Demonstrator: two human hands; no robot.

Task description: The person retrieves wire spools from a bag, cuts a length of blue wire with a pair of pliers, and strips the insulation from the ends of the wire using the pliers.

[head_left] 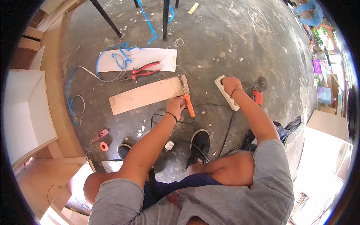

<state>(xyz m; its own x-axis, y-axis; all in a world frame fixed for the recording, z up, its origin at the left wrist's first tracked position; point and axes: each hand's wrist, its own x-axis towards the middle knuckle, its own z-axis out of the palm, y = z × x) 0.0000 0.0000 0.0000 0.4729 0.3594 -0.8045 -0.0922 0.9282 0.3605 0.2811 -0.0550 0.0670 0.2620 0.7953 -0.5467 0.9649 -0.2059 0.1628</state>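
Observation:
My left hand [175,106] is closed, its fingertips at the orange handle of a soldering iron [189,106]. The iron's metal shaft lies over the right end of a tan wooden board [146,95]. On the far end of a white power strip [227,96], my right hand [231,86] has its fingers curled down around a dark spot, and what they hold is hidden. Right of it lies a red angle grinder [258,92]. Red-handled pliers [144,71] rest partly on a white board [157,58] beyond the tan one.
Blue cord [69,101] winds over the floor at left. A white plug [169,146] lies between my shoes. Near my left foot are red-handled cutters [99,136] and a small orange roll [104,146]. Black stool legs [165,22] stand ahead, and white cabinets [28,116] line the left.

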